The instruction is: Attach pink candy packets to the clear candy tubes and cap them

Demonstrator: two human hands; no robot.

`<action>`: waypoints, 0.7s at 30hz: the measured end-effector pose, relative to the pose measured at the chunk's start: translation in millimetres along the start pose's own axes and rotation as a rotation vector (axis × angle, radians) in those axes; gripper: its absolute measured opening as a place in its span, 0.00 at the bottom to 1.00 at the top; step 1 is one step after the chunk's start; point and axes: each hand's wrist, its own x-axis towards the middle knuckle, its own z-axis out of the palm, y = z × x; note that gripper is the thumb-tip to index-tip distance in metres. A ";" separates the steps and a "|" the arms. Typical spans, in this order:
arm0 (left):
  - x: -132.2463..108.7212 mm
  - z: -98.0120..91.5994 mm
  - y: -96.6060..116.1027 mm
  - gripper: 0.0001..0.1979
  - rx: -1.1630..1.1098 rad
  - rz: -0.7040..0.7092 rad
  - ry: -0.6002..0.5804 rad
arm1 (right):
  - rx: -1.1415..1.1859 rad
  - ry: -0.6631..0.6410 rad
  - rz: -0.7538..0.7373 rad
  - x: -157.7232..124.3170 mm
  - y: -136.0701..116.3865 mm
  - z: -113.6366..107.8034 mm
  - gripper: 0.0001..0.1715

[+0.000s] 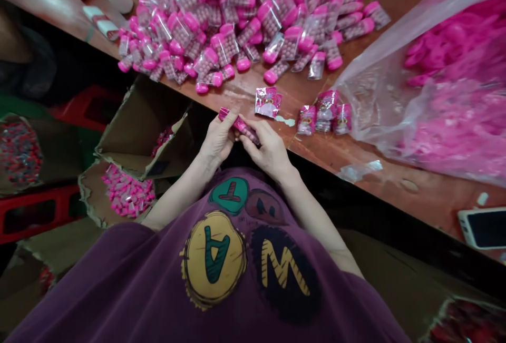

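Note:
In front of my belly, at the table's edge, both hands meet on a small clear candy tube with round pink candies inside. My right hand wraps its fingers round the candy-filled part. My left hand pinches the other end, where a shiny pink piece sticks out past the thumb; whether it is a wrapper or part of the tube I cannot tell. Just beyond my hands lies a printed pink sachet. To its right rests a little group of folded pink sachets.
A large heap of pink-capped candy tubes covers the back of the table. A clear bag of pink plastic pieces stands right, with a phone nearer. Below left are cardboard boxes, one holding pink pieces, and red stools.

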 end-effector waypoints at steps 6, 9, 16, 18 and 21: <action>-10.5 4.3 3.6 0.17 0.019 -0.098 -0.255 | -0.080 0.107 0.032 -10.8 -14.1 -19.2 0.22; -13.4 0.9 -4.8 0.13 0.021 -0.110 -0.294 | -0.042 0.074 0.075 -24.5 -21.2 -23.0 0.26; -28.4 6.1 -29.4 0.11 0.052 -0.001 -0.117 | 0.203 0.121 0.238 -52.1 -25.7 -5.2 0.33; -32.1 9.4 -36.1 0.11 0.062 0.021 -0.120 | 0.242 0.135 0.254 -59.5 -24.7 -1.4 0.36; -34.0 15.0 -44.3 0.11 0.067 0.016 -0.103 | 0.123 0.188 0.227 -70.4 -21.7 2.1 0.37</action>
